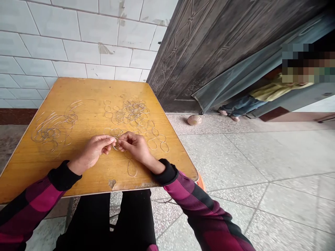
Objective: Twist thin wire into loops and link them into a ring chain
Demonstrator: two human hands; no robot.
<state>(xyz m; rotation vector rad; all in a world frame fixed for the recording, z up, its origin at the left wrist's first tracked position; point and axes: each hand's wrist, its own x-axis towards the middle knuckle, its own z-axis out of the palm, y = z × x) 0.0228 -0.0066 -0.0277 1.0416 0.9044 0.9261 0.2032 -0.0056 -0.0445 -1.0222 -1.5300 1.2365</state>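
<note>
Above the middle of the wooden table (89, 170), my left hand (98, 148) and my right hand (134, 144) are close together. Both pinch a thin wire loop (115, 146) between thumb and fingers, and fingertips hide part of it. Below my right hand, another wire loop (132, 169) hangs or lies near the table's front. Beyond my hands lies a pile of linked wire loops (133, 109), some stretching toward the right edge. At the table's left side is a tangle of loose curved wires (52, 130).
A white tiled wall (65, 28) stands behind the table. To the right are a dark carved door (180, 52), a hanging curtain (222, 83) and a person (261, 92) in the doorway. A ball (194, 120) rests on the tiled floor (235, 157).
</note>
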